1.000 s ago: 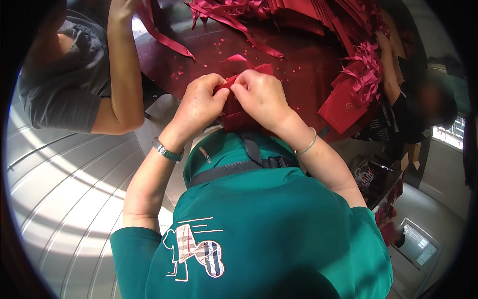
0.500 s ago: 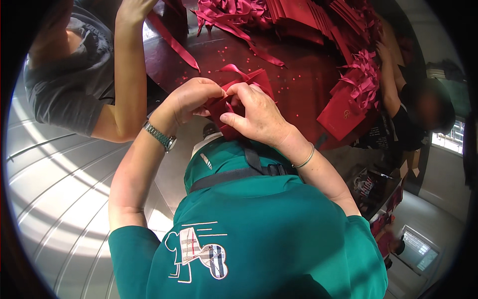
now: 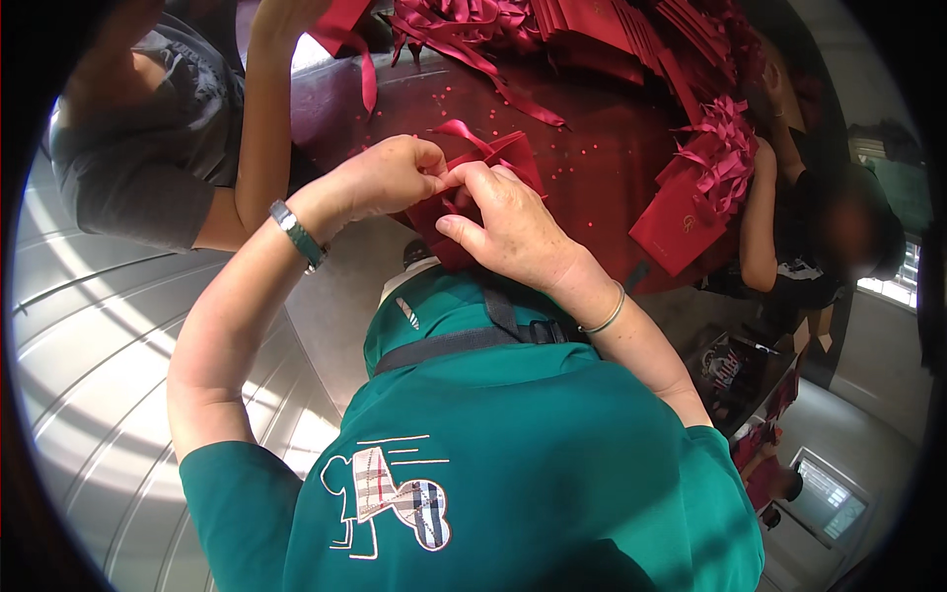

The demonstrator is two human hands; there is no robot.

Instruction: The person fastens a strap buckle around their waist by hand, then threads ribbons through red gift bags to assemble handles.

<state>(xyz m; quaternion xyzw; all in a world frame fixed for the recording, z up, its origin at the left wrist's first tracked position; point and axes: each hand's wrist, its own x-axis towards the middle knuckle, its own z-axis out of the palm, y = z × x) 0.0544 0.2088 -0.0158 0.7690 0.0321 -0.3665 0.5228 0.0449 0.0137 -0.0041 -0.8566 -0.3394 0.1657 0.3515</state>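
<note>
A red paper bag (image 3: 518, 153) with a pink-red ribbon (image 3: 464, 131) at its top lies at the table's near edge, partly hidden under my hands. My right hand (image 3: 513, 222) is curled over the bag, with thumb and forefinger bent around its near side. Beside it, my left hand (image 3: 390, 176) is closed in a pinch, its fingertips meeting my right forefinger over the bag's left edge. What lies between the left fingertips is too small to make out.
The dark red round table (image 3: 602, 187) bears scattered red dots, a heap of ribbons (image 3: 464, 25) and rows of red bags (image 3: 602, 35). More ribboned bags (image 3: 681, 222) lie at the right. One person (image 3: 158, 148) works at the left, another (image 3: 824, 207) at the right.
My left elbow has swung outward and the left hand has turned, still pinching beside the right. My right hand hardly moved. At the left, the other person's ribbon shifted up; the right person's arm came nearer.
</note>
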